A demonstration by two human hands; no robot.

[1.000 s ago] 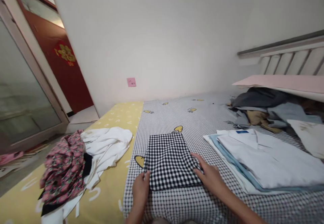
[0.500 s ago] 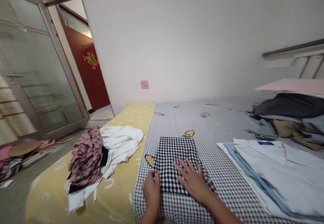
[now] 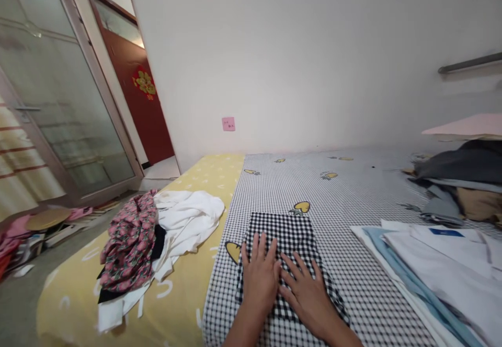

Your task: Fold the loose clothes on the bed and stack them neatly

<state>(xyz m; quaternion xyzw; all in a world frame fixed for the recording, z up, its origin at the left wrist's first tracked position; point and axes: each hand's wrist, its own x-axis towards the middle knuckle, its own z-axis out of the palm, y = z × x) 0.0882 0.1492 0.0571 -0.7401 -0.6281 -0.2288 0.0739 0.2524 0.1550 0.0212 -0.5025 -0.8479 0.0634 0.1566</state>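
A folded black-and-white checked garment (image 3: 280, 225) lies on the bed in front of me. My left hand (image 3: 259, 274) rests flat on its left half with fingers spread. Beside it, my right hand (image 3: 308, 289) presses flat on the right half, fingers also apart. The two thumbs nearly meet at the middle of the cloth. Both palms cover much of the garment's lower part, and its lower right corner shows past my right wrist.
Left of me, a pink floral garment (image 3: 131, 242) and a crumpled white garment (image 3: 192, 216) lie on the yellow sheet (image 3: 176, 300). On the right are folded shirts (image 3: 443, 263) and a pile of dark clothes (image 3: 458, 169). Behind the bed rises a white wall (image 3: 294, 59).
My left hand has moved from the garment's left edge onto its top and opened flat. My right hand has shifted slightly down and right. The view has turned a little left.
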